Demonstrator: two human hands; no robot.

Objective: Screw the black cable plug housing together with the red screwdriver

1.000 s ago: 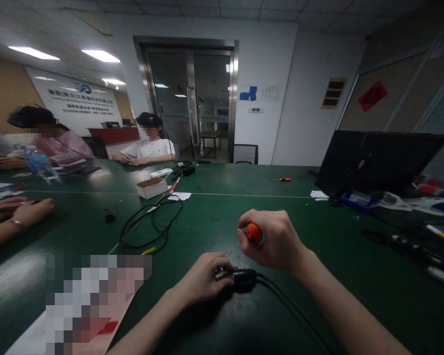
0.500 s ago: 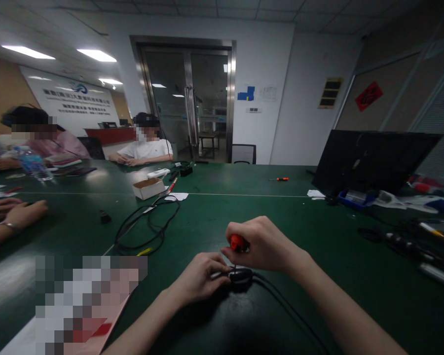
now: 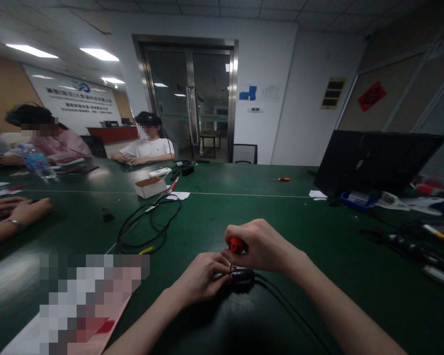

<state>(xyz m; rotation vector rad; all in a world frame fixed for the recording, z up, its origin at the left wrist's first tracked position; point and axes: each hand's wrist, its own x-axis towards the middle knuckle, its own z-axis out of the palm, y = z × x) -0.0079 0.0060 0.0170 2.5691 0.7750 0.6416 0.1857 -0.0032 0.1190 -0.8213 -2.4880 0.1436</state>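
Head view: the right hand (image 3: 259, 244) has its fingers clenched around a rounded orange handle (image 3: 236, 245), butt end up, just above the left end of a glossy black housing (image 3: 243, 279). The housing — smooth, compact, with slim dark cables (image 3: 281, 298) trailing from its right side — sits low at the green worktop (image 3: 214, 212) (surface faintly reflective). The left hand (image 3: 200, 278) pinches its left end between fingers and thumb.

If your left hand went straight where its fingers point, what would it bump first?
Probably the black cable connector it's pinching. The right hand, holding the orange-handled screwdriver, looks close above, but depth is unclear.
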